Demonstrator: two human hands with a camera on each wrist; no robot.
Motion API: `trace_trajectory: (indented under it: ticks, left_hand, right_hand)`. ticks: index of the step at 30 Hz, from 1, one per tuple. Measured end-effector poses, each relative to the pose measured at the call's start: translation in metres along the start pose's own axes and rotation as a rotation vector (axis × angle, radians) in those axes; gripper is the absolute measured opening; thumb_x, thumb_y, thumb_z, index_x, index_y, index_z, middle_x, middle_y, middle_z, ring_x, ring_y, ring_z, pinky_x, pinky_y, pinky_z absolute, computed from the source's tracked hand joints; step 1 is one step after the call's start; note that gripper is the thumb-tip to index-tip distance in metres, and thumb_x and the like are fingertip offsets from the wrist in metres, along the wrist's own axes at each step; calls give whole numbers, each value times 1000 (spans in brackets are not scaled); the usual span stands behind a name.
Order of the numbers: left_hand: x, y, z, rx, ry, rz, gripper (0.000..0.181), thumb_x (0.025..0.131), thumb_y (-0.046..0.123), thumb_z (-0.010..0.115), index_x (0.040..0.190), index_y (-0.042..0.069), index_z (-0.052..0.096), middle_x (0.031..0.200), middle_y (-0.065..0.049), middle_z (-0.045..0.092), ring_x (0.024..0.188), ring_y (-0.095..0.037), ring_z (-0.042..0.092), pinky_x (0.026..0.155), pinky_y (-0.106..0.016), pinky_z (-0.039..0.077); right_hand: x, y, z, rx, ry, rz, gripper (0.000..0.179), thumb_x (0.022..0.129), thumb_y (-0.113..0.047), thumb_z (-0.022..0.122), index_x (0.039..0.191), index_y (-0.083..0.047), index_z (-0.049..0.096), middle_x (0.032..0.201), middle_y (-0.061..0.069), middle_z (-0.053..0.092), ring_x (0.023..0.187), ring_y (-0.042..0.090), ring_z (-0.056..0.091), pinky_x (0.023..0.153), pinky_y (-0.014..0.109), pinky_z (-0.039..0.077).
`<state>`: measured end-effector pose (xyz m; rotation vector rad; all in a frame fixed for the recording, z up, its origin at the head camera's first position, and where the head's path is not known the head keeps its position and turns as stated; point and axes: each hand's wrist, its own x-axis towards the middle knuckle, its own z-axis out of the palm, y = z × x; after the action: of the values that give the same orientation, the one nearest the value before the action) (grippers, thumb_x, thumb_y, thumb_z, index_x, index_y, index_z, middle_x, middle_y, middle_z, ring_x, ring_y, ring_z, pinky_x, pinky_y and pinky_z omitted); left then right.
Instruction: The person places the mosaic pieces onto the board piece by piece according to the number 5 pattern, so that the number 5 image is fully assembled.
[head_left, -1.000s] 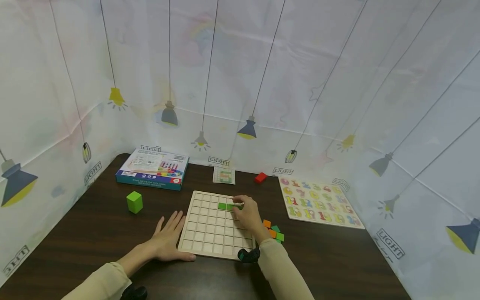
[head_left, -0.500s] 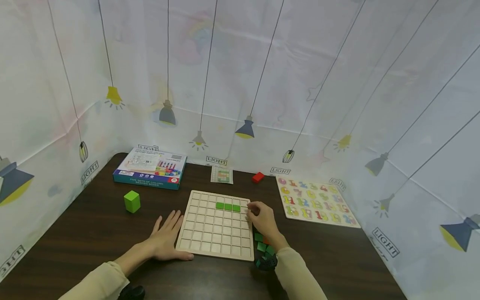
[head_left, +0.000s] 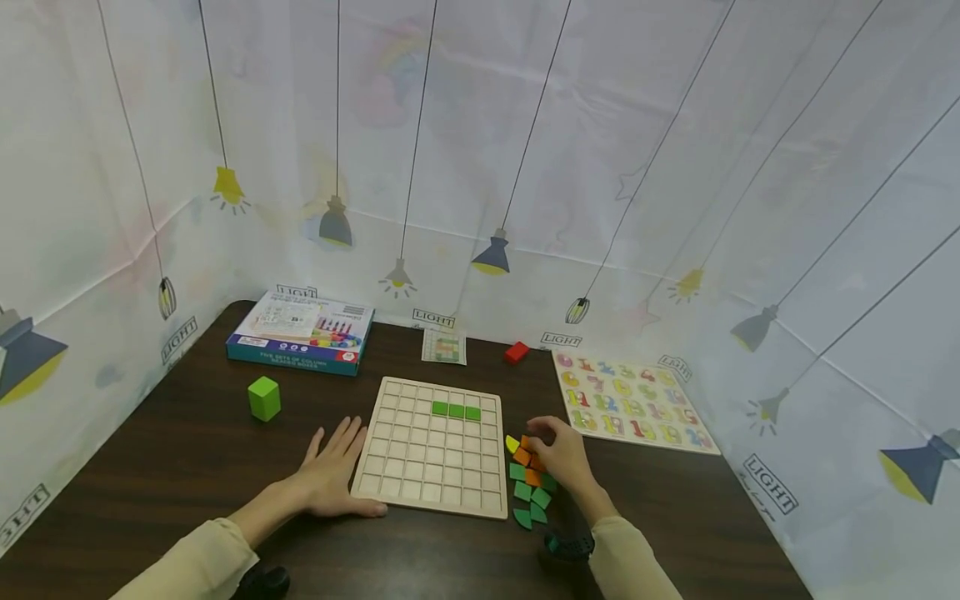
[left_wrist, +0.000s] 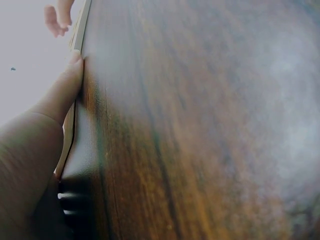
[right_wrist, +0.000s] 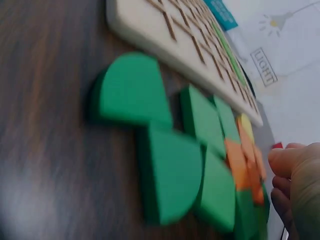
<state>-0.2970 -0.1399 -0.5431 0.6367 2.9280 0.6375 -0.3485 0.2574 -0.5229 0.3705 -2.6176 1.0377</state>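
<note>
My left hand (head_left: 330,477) lies flat on the table with its fingers spread. Its thumb and fingers touch the left edge of a wooden grid board (head_left: 413,470). Three bright green square tiles (head_left: 456,411) sit in a row in the board's upper cells. To the right of the board, my right hand (head_left: 566,457) hovers with bent fingers over a pile of loose pieces: orange squares (head_left: 533,477), dark green squares (head_left: 522,491), green quarter-rounds (right_wrist: 134,90) and a yellow one (head_left: 512,444). Nothing shows between its fingertips, in the head or right wrist view.
A printed pattern card (head_left: 444,346) and a red block (head_left: 516,352) lie behind the board. The number puzzle board (head_left: 633,402) is at the right. A green block (head_left: 264,398) and a flat box (head_left: 300,333) stand at the left.
The right hand has left a third green tile on the board, then moved right and nearer to the loose pieces. My left hand stays by the board's edge.
</note>
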Motion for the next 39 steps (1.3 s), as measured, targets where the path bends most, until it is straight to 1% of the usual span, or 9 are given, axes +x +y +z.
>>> trace_trajectory:
  ticks: [5, 12, 18, 23, 27, 32, 35, 37, 39]
  left_hand:
    - [1, -1, -2, 16, 6, -1, 132, 59, 90, 49, 152, 5, 10, 157, -15, 3, 143, -28, -3, 107, -57, -4]
    - [0, -1, -2, 6, 10, 3, 132, 59, 89, 52, 151, 4, 11, 157, -16, 4, 143, -30, -2, 106, -58, -4]
    - [1, -1, -2, 12, 6, -1, 131, 60, 88, 52, 151, 3, 12, 157, -16, 5, 143, -30, -2, 107, -58, -4]
    - [-1, 2, -5, -11, 13, 12, 130, 61, 85, 56, 151, 1, 14, 156, -18, 6, 142, -33, -1, 106, -59, -4]
    - [-2, 5, -8, -2, 1, 13, 130, 62, 86, 55, 151, 0, 13, 156, -19, 5, 142, -33, -1, 106, -59, -5]
    - [-7, 12, -16, -49, -11, 30, 126, 66, 78, 61, 149, -4, 15, 154, -23, 7, 142, -37, 1, 105, -61, -5]
    - [-9, 17, -21, -34, -29, 24, 124, 67, 77, 61, 149, -4, 15, 155, -23, 7, 142, -37, 1, 105, -62, -3]
    - [-10, 19, -23, -20, -32, 20, 124, 67, 78, 60, 149, -4, 15, 154, -23, 7, 142, -37, 2, 105, -62, -2]
    - [-10, 19, -24, -10, -37, 14, 125, 67, 79, 59, 149, -3, 15, 155, -23, 7, 142, -37, 2, 105, -62, -1]
  right_hand:
    - [-5, 9, -4, -25, -6, 36, 18, 83, -2, 71, 100, -7, 69, 91, 0, 67, 82, 14, 61, 74, 36, 51]
    - [-6, 13, -7, -14, -34, 66, 18, 82, -2, 71, 100, -7, 68, 90, -1, 66, 79, 14, 61, 71, 32, 51]
    - [0, 11, -10, -34, -62, 148, 13, 83, -3, 70, 95, -8, 67, 84, 0, 63, 73, 14, 57, 66, 32, 48]
    - [4, 9, -11, -67, -59, 185, 9, 84, -3, 68, 92, -5, 67, 78, 2, 60, 66, 15, 53, 61, 31, 44]
    - [6, 8, -10, -109, -49, 206, 5, 84, -4, 67, 89, -5, 66, 74, 2, 57, 61, 15, 49, 57, 29, 41]
    - [7, 6, -8, -131, -24, 201, 4, 85, -7, 67, 86, -3, 66, 69, 1, 57, 57, 14, 49, 52, 28, 41]
    - [7, 8, -9, -129, -37, 186, 5, 88, -6, 64, 86, -3, 68, 72, 2, 61, 57, 12, 49, 52, 28, 41]
    - [7, 10, -11, -119, -74, 179, 10, 91, -3, 59, 88, -5, 69, 79, 4, 63, 58, 13, 48, 53, 29, 41]
    - [6, 13, -16, -105, -129, 172, 16, 93, -1, 55, 92, -7, 70, 88, 6, 64, 64, 15, 50, 57, 31, 42]
